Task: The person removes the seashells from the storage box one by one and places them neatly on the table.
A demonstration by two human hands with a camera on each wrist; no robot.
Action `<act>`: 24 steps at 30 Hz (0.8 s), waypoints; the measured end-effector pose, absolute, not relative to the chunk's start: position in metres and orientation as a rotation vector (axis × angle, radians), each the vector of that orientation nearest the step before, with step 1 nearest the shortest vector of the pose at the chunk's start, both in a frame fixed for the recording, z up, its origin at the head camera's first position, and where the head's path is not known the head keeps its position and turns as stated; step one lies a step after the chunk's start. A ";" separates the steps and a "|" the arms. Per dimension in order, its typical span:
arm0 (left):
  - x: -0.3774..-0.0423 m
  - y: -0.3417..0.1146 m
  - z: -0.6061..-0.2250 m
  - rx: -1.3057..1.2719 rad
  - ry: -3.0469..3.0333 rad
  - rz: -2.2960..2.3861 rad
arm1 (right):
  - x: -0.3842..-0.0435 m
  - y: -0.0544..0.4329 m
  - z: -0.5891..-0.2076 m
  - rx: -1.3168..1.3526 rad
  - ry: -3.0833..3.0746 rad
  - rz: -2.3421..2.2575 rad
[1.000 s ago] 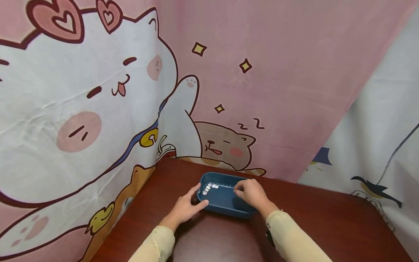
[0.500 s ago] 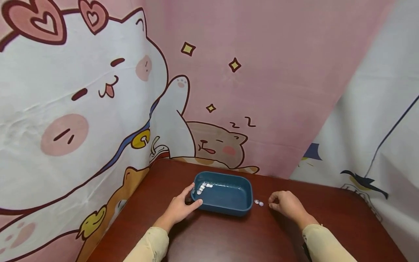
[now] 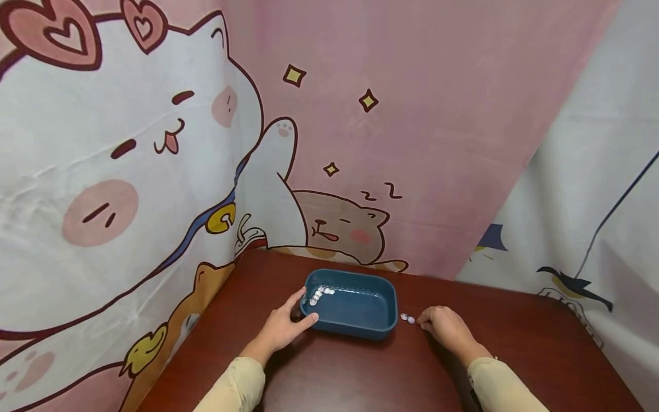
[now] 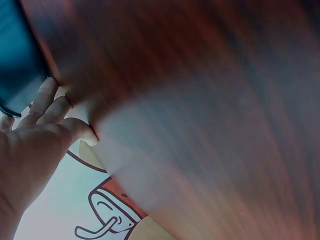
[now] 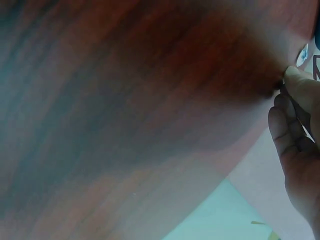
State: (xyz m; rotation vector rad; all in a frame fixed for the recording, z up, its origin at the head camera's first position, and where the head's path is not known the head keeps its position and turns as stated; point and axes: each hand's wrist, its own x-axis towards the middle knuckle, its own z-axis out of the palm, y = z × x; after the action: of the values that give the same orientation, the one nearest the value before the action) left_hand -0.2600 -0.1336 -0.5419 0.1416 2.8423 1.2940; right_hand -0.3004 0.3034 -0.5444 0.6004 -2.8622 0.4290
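A blue rectangular tray (image 3: 355, 333) stands on the table, with several small white roundish pieces (image 3: 318, 294) lined along its left end. My left hand (image 3: 280, 331) rests at that end, thumb by the front rim and fingers spread along the outer side. In the left wrist view, its fingertips reach the table beside the tray. Right of the tray lie two small pale pieces (image 3: 407, 319) with bluish-purple middles. My right hand (image 3: 449, 331) is beside them, thumb and fingertips close together at the tabletop. Whether a piece is between them is hidden.
The reddish-brown wooden table (image 3: 355, 377) runs back to a pink and white cloth (image 3: 443, 143) with cartoon animals. A second patterned cloth side hangs close along the table's left edge.
My right hand came out of the tray and moved right to the table, then slid slightly left toward the two pieces. The left hand keeps its place at the tray.
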 end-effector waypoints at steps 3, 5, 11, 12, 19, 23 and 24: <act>-0.260 -0.134 -0.542 0.127 2.846 1.278 | -0.302 0.303 -0.545 0.578 -2.849 0.509; -0.259 -0.134 -0.541 0.124 2.848 1.278 | -0.303 0.303 -0.546 0.558 -2.854 0.563; -0.259 -0.134 -0.542 0.130 2.850 1.277 | -0.304 0.302 -0.546 0.493 -2.905 0.690; -0.259 -0.134 -0.542 0.132 2.849 1.277 | -0.304 0.302 -0.546 0.488 -2.911 0.700; -0.259 -0.135 -0.543 0.150 2.840 1.297 | -0.304 0.300 -0.545 0.481 -2.928 0.700; -0.259 -0.135 -0.543 0.156 2.843 1.298 | -0.304 0.300 -0.544 0.476 -2.947 0.703; -0.259 -0.136 -0.543 0.158 2.843 1.297 | -0.305 0.300 -0.544 0.472 -2.953 0.705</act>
State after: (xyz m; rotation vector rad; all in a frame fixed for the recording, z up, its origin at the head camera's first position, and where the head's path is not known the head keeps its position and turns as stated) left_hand -0.2586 -0.1356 -0.5427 0.1578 2.8432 1.2972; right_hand -0.3047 0.3001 -0.5444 0.4721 -2.9525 0.7045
